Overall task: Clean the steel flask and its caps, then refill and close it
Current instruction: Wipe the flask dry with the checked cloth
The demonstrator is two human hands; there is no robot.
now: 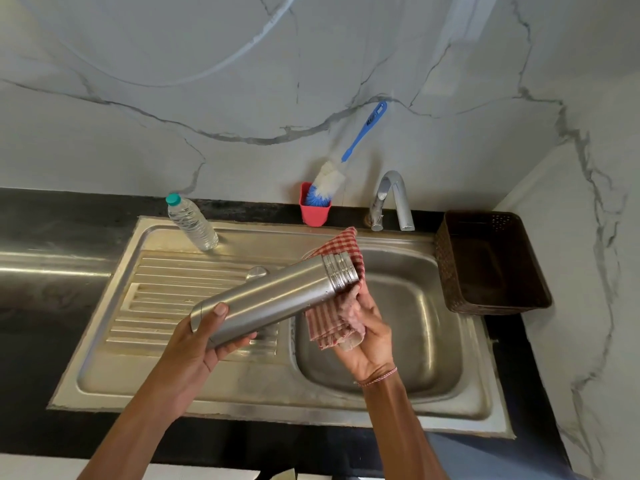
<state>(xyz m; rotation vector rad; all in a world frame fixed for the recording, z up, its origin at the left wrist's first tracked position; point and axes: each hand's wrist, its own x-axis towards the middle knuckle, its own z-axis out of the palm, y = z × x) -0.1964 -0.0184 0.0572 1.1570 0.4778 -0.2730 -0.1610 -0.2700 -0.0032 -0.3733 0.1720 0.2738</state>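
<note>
The steel flask [273,299] lies tilted over the sink, base toward me, threaded neck pointing up and right. My left hand [204,337] grips its base end, thumb on top. My right hand [363,330] holds a red-and-white checked cloth [332,323] bunched against the flask's neck; the cloth wraps behind the threaded mouth. A round steel cap [257,271] rests on the drainboard, partly hidden behind the flask. A clear plastic water bottle [192,221] with a teal lid stands at the sink's back left.
The steel sink basin [415,341] lies under my right hand, with its ribbed drainboard [156,292] to the left. A chrome tap [391,199], a red cup [315,211] holding a blue bottle brush [346,161], and a brown basket [485,265] stand along the back and right.
</note>
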